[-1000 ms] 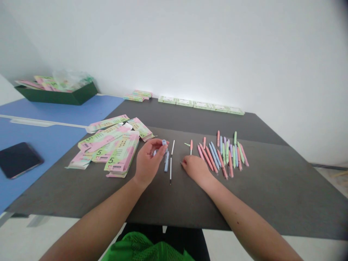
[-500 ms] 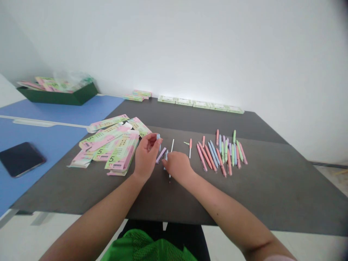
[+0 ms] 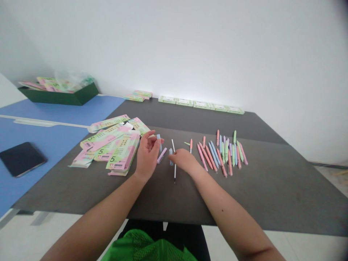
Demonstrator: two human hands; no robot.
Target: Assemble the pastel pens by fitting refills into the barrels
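Note:
My left hand (image 3: 146, 156) pinches a light blue pen barrel (image 3: 159, 142) upright between thumb and fingers. A lilac pen barrel (image 3: 162, 155) lies just beyond that hand. My right hand (image 3: 184, 160) rests on the dark table with its fingertips against a small pale blue pen part (image 3: 170, 156). Under those fingers runs a thin white pen refill (image 3: 174, 159) with a black tip. To the right, a pink pen (image 3: 190, 145) lies alone, and beyond it is a loose group of pastel pens (image 3: 223, 154). Flat pink-and-green printed cartons (image 3: 119, 148) lie left of my left hand.
A black phone (image 3: 21, 158) lies on the blue desk at left. A dark green tray (image 3: 58, 95) holding cartons and a plastic bag stands at the back left. Several closed green-and-white boxes (image 3: 201, 103) line the table's far edge.
My right hand has moved right, away from the lilac barrel, which now shows fully. The pale blue part and refill have shifted slightly. My left hand still holds the light blue barrel.

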